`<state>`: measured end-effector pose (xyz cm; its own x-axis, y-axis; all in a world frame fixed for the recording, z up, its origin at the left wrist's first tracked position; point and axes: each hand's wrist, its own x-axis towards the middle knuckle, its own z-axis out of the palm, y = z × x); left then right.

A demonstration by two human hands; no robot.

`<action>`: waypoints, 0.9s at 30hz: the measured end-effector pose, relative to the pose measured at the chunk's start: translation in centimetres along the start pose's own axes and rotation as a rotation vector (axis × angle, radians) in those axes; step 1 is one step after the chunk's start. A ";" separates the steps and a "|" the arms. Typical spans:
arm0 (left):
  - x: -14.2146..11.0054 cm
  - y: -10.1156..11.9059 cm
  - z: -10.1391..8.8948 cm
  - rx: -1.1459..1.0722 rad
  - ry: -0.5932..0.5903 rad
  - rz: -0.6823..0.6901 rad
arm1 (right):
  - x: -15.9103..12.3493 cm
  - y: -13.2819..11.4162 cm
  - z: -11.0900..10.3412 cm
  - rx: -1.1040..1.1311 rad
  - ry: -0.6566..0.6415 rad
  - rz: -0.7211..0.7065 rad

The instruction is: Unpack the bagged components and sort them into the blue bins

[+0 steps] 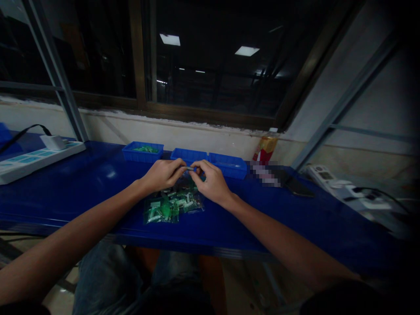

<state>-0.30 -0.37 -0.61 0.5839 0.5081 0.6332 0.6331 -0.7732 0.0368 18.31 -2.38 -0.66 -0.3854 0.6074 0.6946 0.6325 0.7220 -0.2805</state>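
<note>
- Head view: small slim piece [190, 168] is up between both hands, above the far edge of the pile. Looks grey-blue; fingers cover its ends, so full shape and markings can't be read.
- Left hand [166, 174]: thumb and fingers pinched narrow on the piece's left end.
- Right hand [212, 183]: same pinch, right end.
- Pile of clear packets [164, 210] lies on the blue table [82, 181], near side, below the hands. Green and silvery bits inside; too blurred to identify.
- Far side, along the wall: left blue bin [141, 157] with green bits in it, then middle blue bin [196, 156] and right blue bin [234, 170] side by side.
- In the way: hands cover part of the two right-hand bins' near side, plus the pile's far part.
- Far right: red-and-yellow packet [264, 151], dark flat object [299, 187] nearer.
- Far left: white power strip [39, 161], white adapter [53, 142] plugged in.
</note>
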 end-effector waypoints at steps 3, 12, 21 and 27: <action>0.0 0.0 -0.1 -0.011 0.007 0.006 | 0.0 0.0 0.0 0.005 -0.003 0.000; 0.0 0.1 0.0 -0.071 0.057 0.018 | 0.0 0.1 0.0 -0.002 0.012 0.008; 0.0 -0.1 0.2 0.036 0.109 0.061 | -0.1 0.2 0.1 0.038 0.029 0.011; -0.1 -0.1 0.1 0.054 0.095 0.039 | -0.2 0.3 0.2 0.056 0.014 0.007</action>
<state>-0.39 -0.28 -0.82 0.5596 0.4380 0.7035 0.6387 -0.7689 -0.0293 18.42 -2.25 -1.02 -0.3717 0.6079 0.7017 0.5963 0.7356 -0.3213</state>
